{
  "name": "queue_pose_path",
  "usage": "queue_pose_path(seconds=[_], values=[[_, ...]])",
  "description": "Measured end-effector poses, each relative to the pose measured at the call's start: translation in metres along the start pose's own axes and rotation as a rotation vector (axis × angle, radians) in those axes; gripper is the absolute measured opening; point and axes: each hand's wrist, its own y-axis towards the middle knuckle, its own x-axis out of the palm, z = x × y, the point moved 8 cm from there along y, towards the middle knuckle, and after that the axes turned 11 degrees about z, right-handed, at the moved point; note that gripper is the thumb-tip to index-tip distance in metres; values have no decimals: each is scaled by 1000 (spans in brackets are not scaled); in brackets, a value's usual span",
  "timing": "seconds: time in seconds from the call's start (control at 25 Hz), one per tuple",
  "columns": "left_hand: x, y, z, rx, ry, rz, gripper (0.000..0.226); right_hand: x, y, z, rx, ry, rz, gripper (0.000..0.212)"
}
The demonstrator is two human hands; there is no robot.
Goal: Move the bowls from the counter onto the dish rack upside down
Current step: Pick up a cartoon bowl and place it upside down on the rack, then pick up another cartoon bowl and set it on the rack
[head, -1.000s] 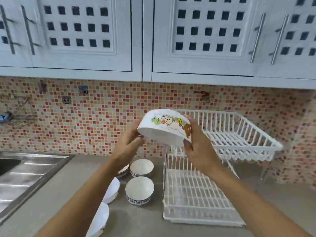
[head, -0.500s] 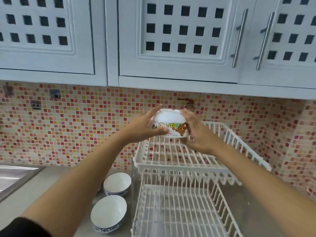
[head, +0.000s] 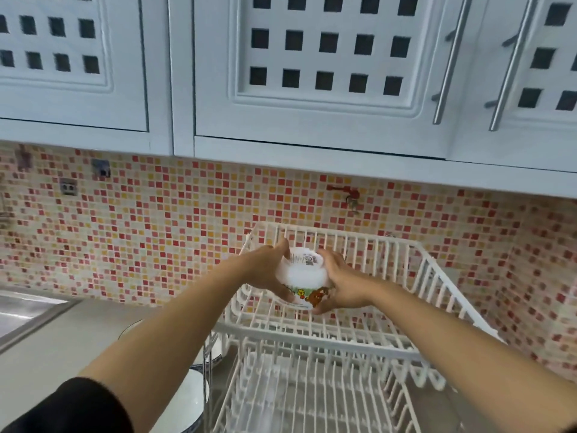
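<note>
A: Near edge first. What's there?

B: Black sleeve (head: pixel 71 407) on the left arm, low left. Past it, two white round ceramic bowls with blue trim (head: pixel 195 398) sit rim-up on the grey counter (head: pixel 62 348), mostly hidden behind the arm. Beside them, the white wire two-tier dish rack (head: pixel 415 354); its lower tier looks bare.

A: Hands?

B: Left hand (head: pixel 265 273) and right hand (head: pixel 340 285) both clasp the white cartoon-print ceramic bowl (head: pixel 304 276) from opposite sides. It's inverted, labelled base up, over the upper tier's left part. Can't tell if the rim touches the wires yet; blurry.

A: Progress?

B: Early, I'd judge. No bowl shows on the rack apart from this one, and it's not let go. At least two wait on the counter. Risk: rim catching a wire and tipping.

A: Farther back?

B: Steel sink (head: pixel 22 310) at left, red-and-yellow mosaic tile backsplash (head: pixel 156 229), pale blue cabinets with square cut-outs (head: pixel 324 57) and metal bar handles (head: pixel 449 60) overhead.
</note>
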Motion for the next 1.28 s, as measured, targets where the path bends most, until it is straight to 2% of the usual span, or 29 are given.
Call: queue_pose_path(seconds=[0.28,0.52,0.6,0.68,0.76,0.84,0.96,1.08,1.16,1.28], values=[[17,4,-4,-62,17,-40,95,8,6,10,55,31,5,126],[8,-11,5,-14,-1,-91,105,6,1,7,133,-16,-115,123],[-14,-16,8,28,-22,-10,97,-9,2,-11,120,5,-61,112],[-53,-27,-5,46,4,152,75,-30,9,-47,80,42,94,96],[-93,-44,-34,-3,17,287,58,-45,20,-95,18,67,253,79],[-122,-69,-79,-108,28,348,51,-39,37,-153,-62,80,297,70],[-139,-114,-158,-265,69,365,49,-4,65,-235,-153,43,283,65],[-122,-171,-251,-422,144,285,46,71,80,-309,-177,66,206,65],[-89,-212,-310,-509,186,193,44,140,80,-335,-137,111,113,62],[-22,-269,-372,-628,248,25,49,262,66,-330,42,114,-83,63]])
